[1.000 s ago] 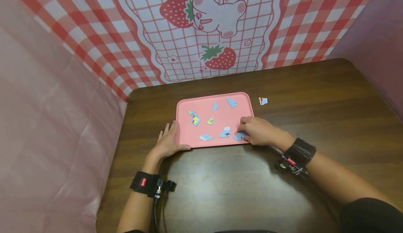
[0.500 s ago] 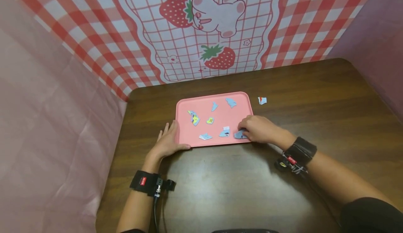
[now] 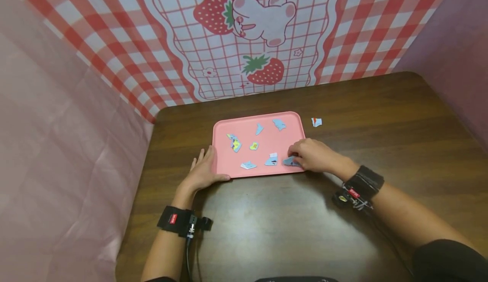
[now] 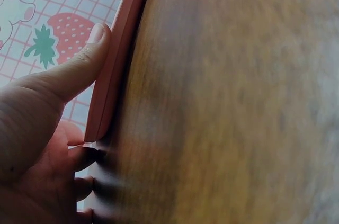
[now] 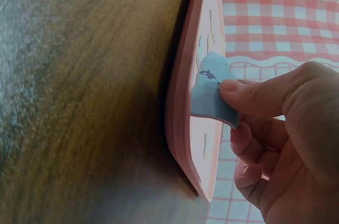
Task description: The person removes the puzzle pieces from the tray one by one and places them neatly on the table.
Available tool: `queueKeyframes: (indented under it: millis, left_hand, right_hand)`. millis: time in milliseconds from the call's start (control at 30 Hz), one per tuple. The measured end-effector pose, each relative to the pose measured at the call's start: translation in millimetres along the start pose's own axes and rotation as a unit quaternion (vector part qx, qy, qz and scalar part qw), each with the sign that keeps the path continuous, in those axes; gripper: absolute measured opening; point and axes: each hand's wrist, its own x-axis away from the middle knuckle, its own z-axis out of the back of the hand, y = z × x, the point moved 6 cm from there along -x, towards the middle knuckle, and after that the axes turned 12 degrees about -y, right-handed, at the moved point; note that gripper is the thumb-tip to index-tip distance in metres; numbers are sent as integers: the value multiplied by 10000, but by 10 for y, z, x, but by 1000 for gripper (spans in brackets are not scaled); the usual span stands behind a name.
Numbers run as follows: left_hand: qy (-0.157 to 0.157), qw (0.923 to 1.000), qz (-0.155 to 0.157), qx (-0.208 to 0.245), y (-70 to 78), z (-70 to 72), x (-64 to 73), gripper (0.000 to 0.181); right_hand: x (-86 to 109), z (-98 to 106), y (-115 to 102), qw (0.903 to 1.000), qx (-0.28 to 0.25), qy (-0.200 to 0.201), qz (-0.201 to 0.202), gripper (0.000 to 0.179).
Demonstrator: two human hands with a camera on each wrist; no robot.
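Observation:
My right hand [image 3: 312,156] is over the front right corner of a pink tray [image 3: 263,134]. It pinches a light blue puzzle piece [image 5: 213,89] between thumb and fingers. In the right wrist view, that piece is tilted up beside the rim and shows a small dark whale-like figure and thin lines. At the tray's front left corner rests my left hand [image 3: 203,172], fingers spread along the side and thumb against the front edge. Also on the tray are a blue and white piece [image 3: 248,165], a piece with a white tab [image 3: 272,160], and a yellow and blue piece [image 3: 235,143].
Farther back on the tray are a small yellow piece [image 3: 254,146], a narrow blue piece [image 3: 259,129] and a wider blue piece [image 3: 279,124]. A blue piece with red [image 3: 316,122] lies on the brown table [image 3: 244,227], right of the tray. A checked cloth [image 3: 152,40] hangs behind.
My right hand has moved slightly up and left in the head view, still pinching the blue puzzle piece. The left hand stays at the tray's corner.

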Motion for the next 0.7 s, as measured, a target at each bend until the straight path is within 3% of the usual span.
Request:
queueKeyframes:
  millis: [133,433,700]
  left_hand:
    - [-18,10000,15,14,-6,-7,-1,127]
    - [-50,10000,27,-7,-14,-12,-7,126]
    - [-58,10000,42,-9,-19,-14,-11,125]
  right_hand:
    - [12,26,23,9997,-188,183,13,10]
    - [21,61,62,9984,-322,453,32,36]
    - [27,76,84,9972,-327,626,231,31]
